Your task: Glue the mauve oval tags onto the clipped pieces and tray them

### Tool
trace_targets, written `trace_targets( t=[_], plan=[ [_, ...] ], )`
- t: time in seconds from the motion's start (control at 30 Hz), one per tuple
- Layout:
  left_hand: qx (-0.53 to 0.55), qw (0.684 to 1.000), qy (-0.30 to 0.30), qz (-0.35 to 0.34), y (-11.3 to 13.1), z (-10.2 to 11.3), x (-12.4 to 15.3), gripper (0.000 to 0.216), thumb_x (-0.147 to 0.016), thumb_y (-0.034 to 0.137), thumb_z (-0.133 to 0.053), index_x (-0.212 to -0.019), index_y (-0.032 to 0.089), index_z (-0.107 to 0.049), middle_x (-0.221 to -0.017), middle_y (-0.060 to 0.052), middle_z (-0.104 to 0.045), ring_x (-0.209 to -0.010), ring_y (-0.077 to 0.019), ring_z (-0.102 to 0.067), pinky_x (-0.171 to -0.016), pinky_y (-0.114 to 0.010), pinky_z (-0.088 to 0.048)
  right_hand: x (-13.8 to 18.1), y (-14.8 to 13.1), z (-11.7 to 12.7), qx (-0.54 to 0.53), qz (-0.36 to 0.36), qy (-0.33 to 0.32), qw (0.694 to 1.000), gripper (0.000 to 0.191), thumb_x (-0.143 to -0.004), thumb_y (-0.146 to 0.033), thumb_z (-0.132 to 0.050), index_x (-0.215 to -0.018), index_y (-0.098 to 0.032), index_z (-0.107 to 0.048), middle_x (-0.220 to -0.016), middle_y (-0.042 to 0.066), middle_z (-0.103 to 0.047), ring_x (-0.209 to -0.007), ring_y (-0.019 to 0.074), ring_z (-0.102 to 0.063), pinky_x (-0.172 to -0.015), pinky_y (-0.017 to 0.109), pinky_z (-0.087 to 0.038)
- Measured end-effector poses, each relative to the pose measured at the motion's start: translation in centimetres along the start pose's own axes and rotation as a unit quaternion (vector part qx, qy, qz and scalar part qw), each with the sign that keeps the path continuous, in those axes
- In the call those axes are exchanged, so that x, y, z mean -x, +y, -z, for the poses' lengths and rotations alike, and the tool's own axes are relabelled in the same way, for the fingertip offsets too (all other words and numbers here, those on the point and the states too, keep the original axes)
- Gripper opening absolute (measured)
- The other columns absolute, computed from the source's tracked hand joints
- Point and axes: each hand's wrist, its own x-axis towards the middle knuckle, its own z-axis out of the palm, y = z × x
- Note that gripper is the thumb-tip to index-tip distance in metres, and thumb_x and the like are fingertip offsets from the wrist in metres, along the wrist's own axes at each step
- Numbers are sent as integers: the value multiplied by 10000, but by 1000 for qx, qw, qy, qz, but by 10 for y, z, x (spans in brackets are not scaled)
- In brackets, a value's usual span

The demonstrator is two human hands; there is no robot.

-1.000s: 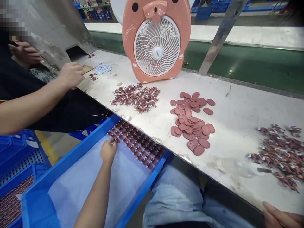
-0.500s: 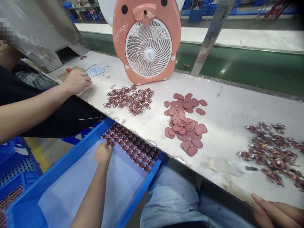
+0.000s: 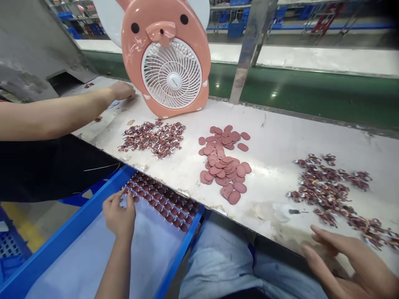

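My left hand (image 3: pixel 120 214) is over the blue tray (image 3: pixel 168 272), thumb and fingers apart and holding nothing visible. Its fingertips are close to the left end of rows of small dark red pieces (image 3: pixel 160 203) laid on a white sheet (image 3: pixel 93 253). At the lower right, my right hand (image 3: pixel 352 259) is open above the table edge. Just beyond it lies a clear bottle (image 3: pixel 274 211) with a dark, thin tip. Small brown-red figure-like parts (image 3: pixel 327 187) form a heap further back. Flat reddish oval discs (image 3: pixel 227 166) are piled mid-table.
A pink animal-shaped fan (image 3: pixel 166 62) stands at the back of the white table (image 3: pixel 280 137). Another heap of small parts (image 3: pixel 156 139) sits before it. From the left, a co-worker's arm (image 3: pixel 62 112) reaches across. A metal post (image 3: pixel 246 54) rises beside a green belt (image 3: pixel 299 93).
My left hand has opened and drawn slightly back from the row's end. My right hand has come further into view with its fingers spreading. The co-worker's hand has reached further over the table.
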Motion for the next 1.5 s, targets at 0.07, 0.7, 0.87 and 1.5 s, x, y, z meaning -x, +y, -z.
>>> trace_targets(
  t=[0.07, 0.7, 0.87, 1.5],
  plan=[
    [59, 994, 68, -63, 31, 12, 17, 414, -885, 395, -535, -1176, 112, -618, -1217, -204, -542, -1190, -321, -505, -879, -437, -493, -14, -19, -5, 19, -1, -17, 1000, 416, -882, -394, -648, -1233, -188, -567, -963, 88, -625, -823, 240, -597, -714, 363, -475],
    [277, 914, -198, -219, 215, 57, 92, 53, -827, 298, -685, -843, 264, -721, -900, -14, -696, -915, -239, -583, -863, -417, -365, -35, -51, -28, -233, -96, -23, 968, 323, -884, -309, -644, -1191, -274, -551, -1167, 79, -575, -1110, 281, -522, -956, 458, -396],
    [452, 848, -266, -73, 223, 79, 131, 102, -851, 321, -651, -888, 227, -668, -864, -27, -735, -774, -185, -641, -721, -319, -480, -31, -60, -23, -434, -151, -24, 888, 243, -973, -439, -430, -1156, -279, -439, -973, 33, -548, -782, 187, -596, -691, 361, -534],
    [531, 263, -766, 248, 207, 82, 196, 493, -459, 449, -914, -799, 149, -721, -612, -19, -702, -516, -105, -639, -472, -158, -499, -24, -64, 13, -613, -200, -307, 700, 352, -847, -335, -695, -1048, -233, -426, -754, -29, -550, -550, 100, -544, -512, 220, -417]
  ],
)
